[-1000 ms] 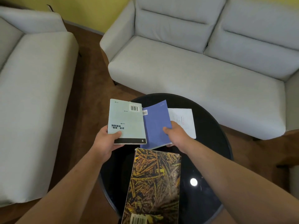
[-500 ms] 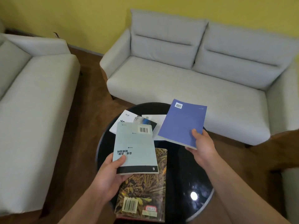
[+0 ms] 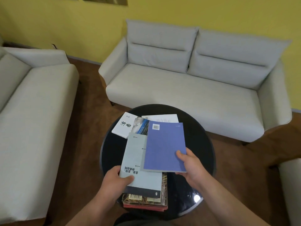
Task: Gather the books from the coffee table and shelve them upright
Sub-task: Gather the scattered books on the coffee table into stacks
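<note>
Our left hand (image 3: pixel 116 180) grips a pale green book (image 3: pixel 138 162); our right hand (image 3: pixel 190 163) grips a blue book (image 3: pixel 164 149) overlapping it. On the black surface (image 3: pixel 200 144): a patterned book (image 3: pixel 162 201), a white book (image 3: pixel 125 126), a paper sheet (image 3: pixel 164 118).

The round black surface (image 3: pixel 200 131) is bare along its right side and near rim, so a hand could pass there. Its middle and left are crowded: a white book (image 3: pixel 124 126) and a sheet of paper (image 3: pixel 162 118) at the far side, a patterned book (image 3: pixel 146 201) at the near edge. Grey sofas (image 3: pixel 187 88) stand behind and left
</note>
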Available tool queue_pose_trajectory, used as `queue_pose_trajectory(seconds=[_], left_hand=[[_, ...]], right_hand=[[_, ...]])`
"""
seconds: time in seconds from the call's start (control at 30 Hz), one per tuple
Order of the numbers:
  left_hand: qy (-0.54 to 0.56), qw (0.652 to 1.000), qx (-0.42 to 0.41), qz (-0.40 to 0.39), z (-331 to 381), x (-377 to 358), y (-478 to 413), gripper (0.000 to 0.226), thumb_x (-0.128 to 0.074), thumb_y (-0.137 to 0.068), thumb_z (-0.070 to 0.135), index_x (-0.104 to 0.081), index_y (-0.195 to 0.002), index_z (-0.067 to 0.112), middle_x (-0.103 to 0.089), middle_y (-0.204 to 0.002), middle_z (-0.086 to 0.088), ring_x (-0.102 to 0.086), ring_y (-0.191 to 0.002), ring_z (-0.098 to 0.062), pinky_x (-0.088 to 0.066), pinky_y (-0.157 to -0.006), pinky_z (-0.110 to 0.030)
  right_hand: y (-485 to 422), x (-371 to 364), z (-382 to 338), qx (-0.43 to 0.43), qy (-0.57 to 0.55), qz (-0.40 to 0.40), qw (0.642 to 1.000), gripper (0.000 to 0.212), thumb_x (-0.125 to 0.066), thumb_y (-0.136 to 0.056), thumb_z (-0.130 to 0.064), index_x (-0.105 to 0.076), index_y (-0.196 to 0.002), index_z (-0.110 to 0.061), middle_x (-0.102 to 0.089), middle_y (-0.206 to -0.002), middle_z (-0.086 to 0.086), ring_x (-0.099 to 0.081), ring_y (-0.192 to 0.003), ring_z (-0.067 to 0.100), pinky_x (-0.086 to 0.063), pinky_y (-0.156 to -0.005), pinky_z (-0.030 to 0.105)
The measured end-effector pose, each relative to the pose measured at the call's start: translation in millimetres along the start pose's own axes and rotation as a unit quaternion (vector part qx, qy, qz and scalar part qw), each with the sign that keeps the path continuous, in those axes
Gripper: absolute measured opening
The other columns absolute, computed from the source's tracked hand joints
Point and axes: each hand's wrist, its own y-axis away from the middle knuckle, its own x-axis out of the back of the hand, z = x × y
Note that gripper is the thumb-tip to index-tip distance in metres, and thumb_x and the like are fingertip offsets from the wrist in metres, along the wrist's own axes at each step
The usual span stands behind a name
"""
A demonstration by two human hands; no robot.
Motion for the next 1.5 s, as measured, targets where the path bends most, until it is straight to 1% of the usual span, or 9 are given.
queue_pose_trajectory(seconds=[0.4,0.67,0.87,1.0,1.1,1.2,1.33,1.43,1.5], left_hand=[[-0.209,0.974,-0.082,-0.03,-14.6,8.1,6.1,0.035,-0.08,-0.079,0.039,-0.059,-0.101,0.022,-0.069,-0.104,0.007,-0.066,-0.092,-0.013,-0.052,-0.071,-0.028],[-0.085,0.989,-0.085,-0.082,-27.1,14.8,4.1,0.044,-0.088,-0.075,0.024,-0.055,-0.103,0.022,-0.069,-0.11,0.004,-0.068,-0.099,-0.017,-0.059,-0.085,-0.038],[-0.049,0.987,-0.092,-0.12,-26.6,16.5,5.8,0.041,-0.084,-0.08,0.022,-0.055,-0.11,0.021,-0.068,-0.108,0.006,-0.067,-0.101,-0.017,-0.057,-0.085,-0.033],[0.101,0.984,-0.044,-0.141,-14.4,26.4,19.0,0.026,-0.046,-0.104,0.04,-0.063,-0.104,0.02,-0.074,-0.1,-0.006,-0.07,-0.088,-0.02,-0.056,-0.074,-0.035],[0.203,0.969,-0.002,-0.143,-9.9,32.7,14.8,0.048,-0.028,-0.107,0.049,-0.069,-0.1,0.025,-0.075,-0.094,-0.007,-0.07,-0.088,-0.024,-0.054,-0.074,-0.035],[0.191,0.967,-0.032,-0.165,-11.0,32.9,8.6,0.034,-0.034,-0.109,0.036,-0.066,-0.114,0.025,-0.074,-0.11,-0.002,-0.069,-0.098,-0.017,-0.054,-0.08,-0.035],[0.072,0.982,-0.079,-0.157,-13.3,28.5,-1.5,0.024,-0.045,-0.106,0.021,-0.054,-0.128,0.028,-0.069,-0.125,0.001,-0.068,-0.097,-0.013,-0.053,-0.074,-0.029],[0.043,0.982,-0.073,-0.169,-3.2,26.9,-7.2,0.031,-0.04,-0.107,0.022,-0.045,-0.136,0.033,-0.063,-0.129,0.003,-0.064,-0.103,-0.013,-0.051,-0.074,-0.029],[0.02,0.98,-0.085,-0.177,3.1,25.2,-11.0,0.037,-0.037,-0.108,0.023,-0.04,-0.144,0.033,-0.061,-0.133,0.003,-0.062,-0.107,-0.014,-0.05,-0.077,-0.028]], right_hand=[[44.2,-25.9,24.5,-0.004,0.036,0.058,0.998,0.023,-0.049,-0.107,-0.023,-0.055,-0.129,-0.022,-0.068,-0.121,0.004,-0.068,-0.106,0.025,-0.057,-0.086,0.043],[92.3,-42.4,8.3,0.088,0.139,0.145,0.976,0.022,-0.054,-0.101,-0.013,-0.056,-0.121,-0.022,-0.06,-0.118,-0.002,-0.061,-0.101,0.017,-0.05,-0.071,0.027],[123.1,-81.1,-1.0,0.187,0.483,0.163,0.84,0.016,-0.056,-0.099,-0.033,-0.051,-0.114,-0.029,-0.066,-0.109,-0.008,-0.062,-0.082,0.007,-0.043,-0.059,0.014],[117.9,-128.1,18.1,0.179,0.61,0.101,0.766,0.037,-0.058,-0.093,-0.031,-0.051,-0.129,-0.022,-0.067,-0.116,0.002,-0.068,-0.101,0.024,-0.055,-0.072,0.03],[105.4,-151.0,38.5,0.123,0.6,0.072,0.787,0.031,-0.064,-0.089,-0.026,-0.06,-0.119,-0.018,-0.066,-0.116,0.005,-0.066,-0.101,0.024,-0.059,-0.087,0.039],[96.0,-155.9,61.7,0.101,0.616,0.041,0.78,0.042,-0.059,-0.093,-0.031,-0.052,-0.128,-0.01,-0.045,-0.14,0.012,-0.061,-0.105,0.026,-0.052,-0.091,0.036],[92.3,-125.0,52.1,0.164,0.568,0.105,0.799,0.022,-0.051,-0.1,-0.035,-0.054,-0.086,-0.019,-0.059,-0.089,0.001,-0.057,-0.079,0.013,-0.052,-0.079,0.034],[78.8,-84.1,37.2,0.128,0.555,0.186,0.801,0.032,-0.052,-0.101,-0.037,-0.058,-0.126,-0.019,-0.062,-0.131,0.004,-0.06,-0.12,0.023,-0.051,-0.099,0.036],[71.8,-71.8,40.7,0.055,0.501,0.155,0.85,0.049,-0.053,-0.101,-0.04,-0.047,-0.143,-0.016,-0.054,-0.146,0.005,-0.057,-0.127,0.024,-0.049,-0.104,0.039]])
